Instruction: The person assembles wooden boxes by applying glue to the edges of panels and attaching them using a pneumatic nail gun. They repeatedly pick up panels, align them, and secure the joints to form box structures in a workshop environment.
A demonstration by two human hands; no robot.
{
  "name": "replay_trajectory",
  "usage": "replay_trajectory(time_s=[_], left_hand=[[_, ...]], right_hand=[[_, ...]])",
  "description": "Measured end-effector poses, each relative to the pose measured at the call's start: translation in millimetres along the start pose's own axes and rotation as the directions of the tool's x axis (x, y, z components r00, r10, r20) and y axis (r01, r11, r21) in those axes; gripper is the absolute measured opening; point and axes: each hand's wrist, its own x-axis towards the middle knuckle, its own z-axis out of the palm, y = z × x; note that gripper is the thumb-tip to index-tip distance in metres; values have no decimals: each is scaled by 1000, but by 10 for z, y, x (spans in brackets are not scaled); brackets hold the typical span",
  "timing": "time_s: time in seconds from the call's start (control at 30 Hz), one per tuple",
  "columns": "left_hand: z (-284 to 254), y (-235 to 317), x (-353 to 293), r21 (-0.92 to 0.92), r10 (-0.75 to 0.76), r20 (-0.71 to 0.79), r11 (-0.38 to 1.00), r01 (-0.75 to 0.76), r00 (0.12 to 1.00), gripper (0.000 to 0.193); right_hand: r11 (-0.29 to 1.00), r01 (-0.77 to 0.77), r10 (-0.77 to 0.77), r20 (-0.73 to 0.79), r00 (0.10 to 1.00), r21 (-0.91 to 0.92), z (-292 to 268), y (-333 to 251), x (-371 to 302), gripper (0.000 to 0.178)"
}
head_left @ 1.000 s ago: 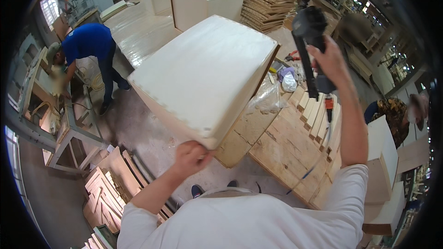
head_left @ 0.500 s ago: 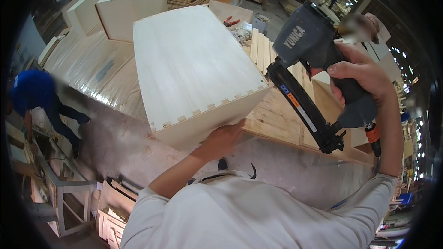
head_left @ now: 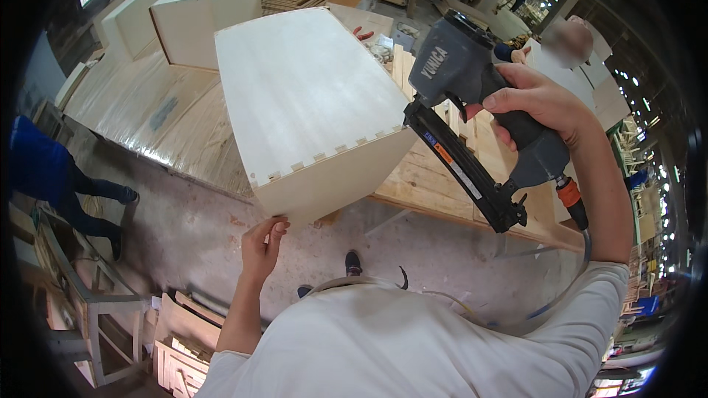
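My right hand is wrapped round the black grip of a pneumatic nail gun. Its head touches or overlaps the near right corner of a pale wooden drawer box in this view; contact cannot be told. An orange coupling joins the gun's handle to an air hose. The box shows a white top face with a row of finger joints along the near edge. Below its near left corner, my left hand has fingers and thumb closed on the lower edge of the near panel, fingertips partly hidden.
The box rests on a wooden workbench. More pale boxes stand on the film-covered left part. Wood strips and red-handled pliers lie beyond. A co-worker in blue is at left, another person at far right.
My left hand has moved left along the near panel to its lower left corner. The nail gun has shifted left and slightly up, its head nearer the box's right corner.
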Motion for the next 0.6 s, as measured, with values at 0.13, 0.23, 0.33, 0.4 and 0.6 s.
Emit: replay_trajectory(time_s=[0.13, 0.23, 0.33, 0.4, 0.6], left_hand=[[-84, -75, -55, 87, -8, -109, 996, 17, 994, 25], [-26, -50, -2, 81, -36, -274, 995, 61, 961, 25], [49, 27, 135, 270, 173, -274, 958, -97, 946, 25], [73, 97, 197, 373, 218, -168, 917, -143, 962, 24], [128, 64, 194, 346, 110, -101, 936, -68, 989, 20]], right_hand=[[999, 14, -13, 32, 999, -37, 7, -53, 17, 28], [998, -7, 9, 30, 1000, -65, 55, -108, 1, 30], [995, 77, -77, 1, 997, -65, 143, -191, -91, 32], [995, 95, -94, 41, 995, -23, 200, -245, -100, 34], [995, 95, -92, 128, 988, -17, 378, -391, -121, 34]])
